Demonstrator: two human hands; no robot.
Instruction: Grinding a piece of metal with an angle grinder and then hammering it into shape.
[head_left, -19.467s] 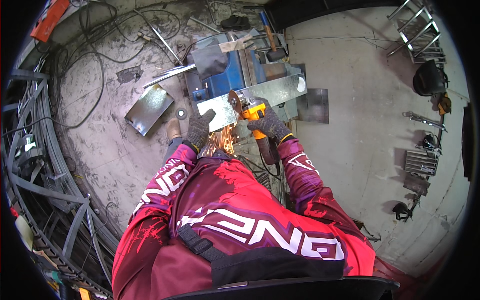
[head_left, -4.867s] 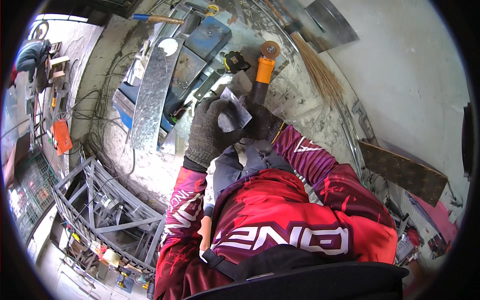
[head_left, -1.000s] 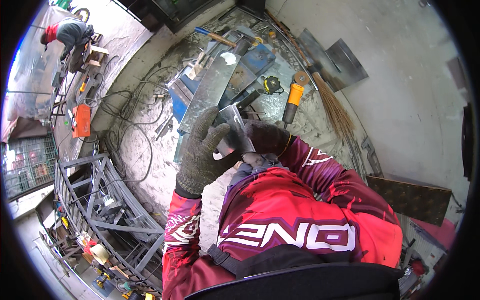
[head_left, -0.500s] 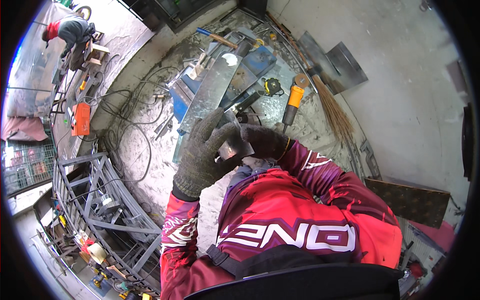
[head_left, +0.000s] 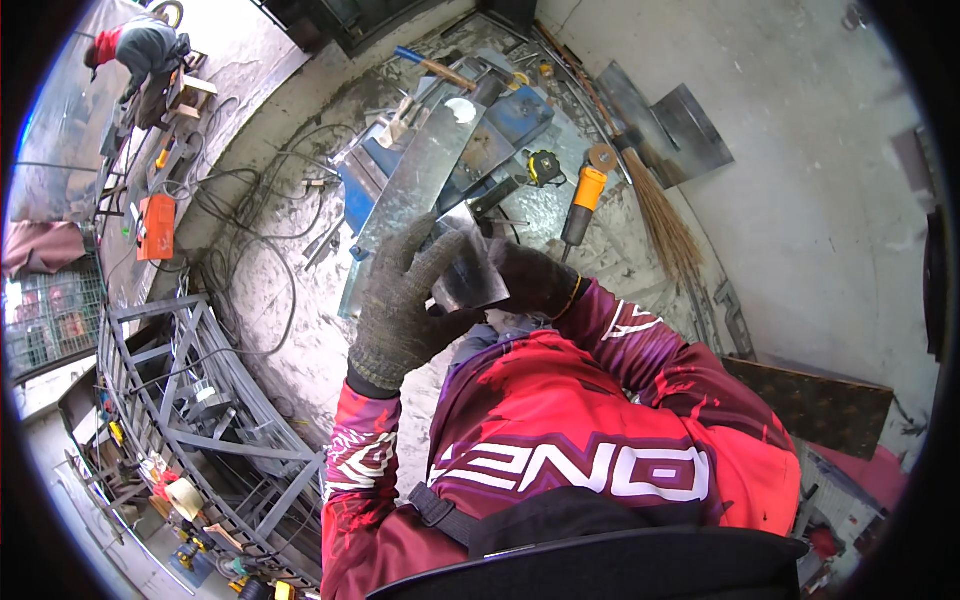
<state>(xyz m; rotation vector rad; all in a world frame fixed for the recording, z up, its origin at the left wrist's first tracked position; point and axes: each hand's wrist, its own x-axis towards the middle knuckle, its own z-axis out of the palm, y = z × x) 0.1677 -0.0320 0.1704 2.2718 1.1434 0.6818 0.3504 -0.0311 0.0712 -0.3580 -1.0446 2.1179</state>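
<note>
A small bent piece of shiny sheet metal [head_left: 468, 275] is held in front of my chest. My left hand [head_left: 400, 305], in a grey knit glove, grips its left side, fingers laid along the plate and thumb underneath. At its right edge is my right hand [head_left: 540, 280], also gloved, with its fingers curled against the metal and partly hidden. Just beyond, a long flat metal strip [head_left: 425, 165] slants across a blue metal tool base [head_left: 520, 118]. To the right of this lie a black-and-yellow tape measure [head_left: 544, 169] and a yellow angle grinder [head_left: 584, 205].
A hammer [head_left: 440, 70] rests at the far end of the blue base. A straw broom [head_left: 660, 215] lies along the right wall. Cables [head_left: 240, 200] coil on the floor at left, near an orange box [head_left: 157, 227] and a metal frame [head_left: 180, 430]. Another person [head_left: 145, 55] bends over at far left.
The bent metal piece has turned between my hands, so more of its broad face shows. Both hands stay nearly in place, and the view has shifted slightly.
</note>
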